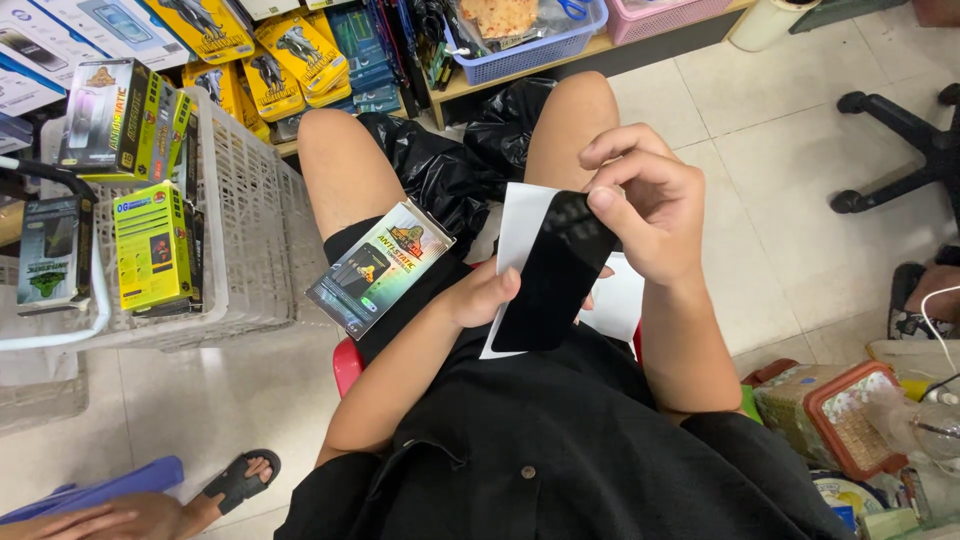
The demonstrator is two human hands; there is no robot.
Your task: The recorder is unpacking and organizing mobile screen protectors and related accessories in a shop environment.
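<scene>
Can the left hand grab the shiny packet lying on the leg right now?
Probably not straight away. The left hand is busy holding the black screen protector and white sleeve. The packet lies uncovered close beside it on the thigh, so nothing blocks the way.

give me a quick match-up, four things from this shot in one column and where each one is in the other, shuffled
Things:
1. black glass sheet
2. printed flat packet
3. yellow-green box
4. blue basket

Places:
A. on the wooden shelf at the top
B. lying on the person's left thigh
C. held between left hand and right hand
D. inside the white plastic crate

Pairs: 1-C, 2-B, 3-D, 4-A
</scene>
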